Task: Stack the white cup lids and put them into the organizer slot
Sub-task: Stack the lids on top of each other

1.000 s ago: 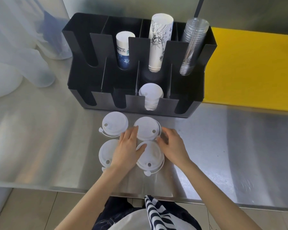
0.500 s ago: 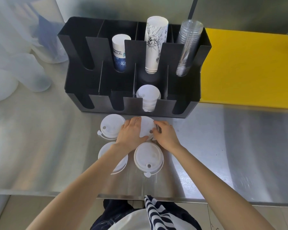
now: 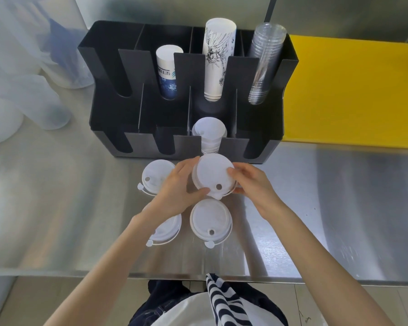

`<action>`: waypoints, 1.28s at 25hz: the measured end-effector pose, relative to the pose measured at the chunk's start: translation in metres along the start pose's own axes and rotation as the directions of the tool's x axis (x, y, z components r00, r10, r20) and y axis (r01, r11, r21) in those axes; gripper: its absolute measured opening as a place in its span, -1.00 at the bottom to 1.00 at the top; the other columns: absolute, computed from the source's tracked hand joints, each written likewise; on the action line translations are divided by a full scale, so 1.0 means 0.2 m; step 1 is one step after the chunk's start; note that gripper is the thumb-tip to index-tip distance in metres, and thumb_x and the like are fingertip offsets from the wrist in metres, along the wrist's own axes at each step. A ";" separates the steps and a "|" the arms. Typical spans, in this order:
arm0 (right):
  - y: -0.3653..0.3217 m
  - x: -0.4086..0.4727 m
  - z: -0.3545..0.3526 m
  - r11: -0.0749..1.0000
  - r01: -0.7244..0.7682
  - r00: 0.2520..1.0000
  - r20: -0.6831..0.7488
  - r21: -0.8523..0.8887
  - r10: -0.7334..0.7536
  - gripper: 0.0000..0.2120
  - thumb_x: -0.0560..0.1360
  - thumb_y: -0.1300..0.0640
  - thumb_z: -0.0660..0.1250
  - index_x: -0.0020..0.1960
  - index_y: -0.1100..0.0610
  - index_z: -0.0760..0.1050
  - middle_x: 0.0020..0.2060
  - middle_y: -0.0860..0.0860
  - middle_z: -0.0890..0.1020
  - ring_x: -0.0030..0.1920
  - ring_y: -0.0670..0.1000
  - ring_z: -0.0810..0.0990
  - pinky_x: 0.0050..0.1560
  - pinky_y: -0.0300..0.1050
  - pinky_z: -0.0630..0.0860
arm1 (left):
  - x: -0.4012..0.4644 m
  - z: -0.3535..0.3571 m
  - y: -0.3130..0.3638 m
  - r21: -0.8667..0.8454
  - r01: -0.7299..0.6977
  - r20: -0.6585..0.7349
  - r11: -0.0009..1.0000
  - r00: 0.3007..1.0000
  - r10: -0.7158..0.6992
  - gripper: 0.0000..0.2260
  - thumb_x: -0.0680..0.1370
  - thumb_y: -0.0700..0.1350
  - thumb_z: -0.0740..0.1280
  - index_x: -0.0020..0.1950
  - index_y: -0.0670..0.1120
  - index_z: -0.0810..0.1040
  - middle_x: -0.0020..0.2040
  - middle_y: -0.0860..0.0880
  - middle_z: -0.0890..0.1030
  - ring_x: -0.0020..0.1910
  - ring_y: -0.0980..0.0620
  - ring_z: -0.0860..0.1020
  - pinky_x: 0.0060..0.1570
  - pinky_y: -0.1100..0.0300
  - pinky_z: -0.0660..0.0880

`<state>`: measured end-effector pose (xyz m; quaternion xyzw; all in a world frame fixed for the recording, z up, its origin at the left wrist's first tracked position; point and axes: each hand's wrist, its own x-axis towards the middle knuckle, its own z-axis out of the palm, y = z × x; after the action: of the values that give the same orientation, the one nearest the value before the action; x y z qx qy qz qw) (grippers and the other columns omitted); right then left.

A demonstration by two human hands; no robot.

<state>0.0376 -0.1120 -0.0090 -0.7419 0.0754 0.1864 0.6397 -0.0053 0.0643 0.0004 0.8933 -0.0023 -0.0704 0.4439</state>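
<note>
Steel desk (image 3: 316, 208), seen from above; items are listed from the near edge toward the back wall.

Near row: two lids lie flat on the desk, the near-right lid (image 3: 210, 222) fully visible, the near-left lid (image 3: 166, 228) partly covered by the left forearm.

Middle: the left hand (image 3: 174, 189) and right hand (image 3: 252, 187) together grip one held lid (image 3: 213, 176) by its rim, fingers closed on opposite sides, raised just above the desk. Whether a second lid is nested beneath it cannot be told. The far-left lid (image 3: 157, 176) lies flat just beside the left hand.

Far: the black organizer (image 3: 118, 114) stands at the back of the desk. A stack of lids (image 3: 210, 134) already sits in its front row, third slot from the left; the other three front slots look empty. The back row holds one short cup stack (image 3: 167, 74), one tall cup stack (image 3: 216, 60) and one clear cup stack (image 3: 264, 64). A yellow board (image 3: 353, 90) lies to the right.

Count: four loose lids visible, one in hand and three on the desk.

Progress, as judged: early. Stacking appears barely begun; the three desk lids remain to be gathered, and the finished stack is not yet in the slot.
</note>
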 end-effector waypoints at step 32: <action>0.28 -0.24 0.03 0.854 0.023 0.996 -0.058 -0.519 -0.061 -0.82 0.44 0.10 0.33 0.02 0.12 0.49 -0.06 0.04 0.57 -0.18 -0.07 0.51 -0.14 -0.34 0.42 | -0.25 0.27 -0.13 0.154 0.183 -0.036 0.971 0.983 -0.180 -0.65 0.53 -0.18 0.17 0.32 -0.11 0.33 0.25 -0.15 0.45 0.21 -0.15 0.39 0.16 0.07 0.32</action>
<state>-0.0263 -0.1225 -0.0434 -0.8943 0.0294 0.1588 0.4173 -0.0636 0.0397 -0.0460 0.9225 0.0787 -0.1007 0.3642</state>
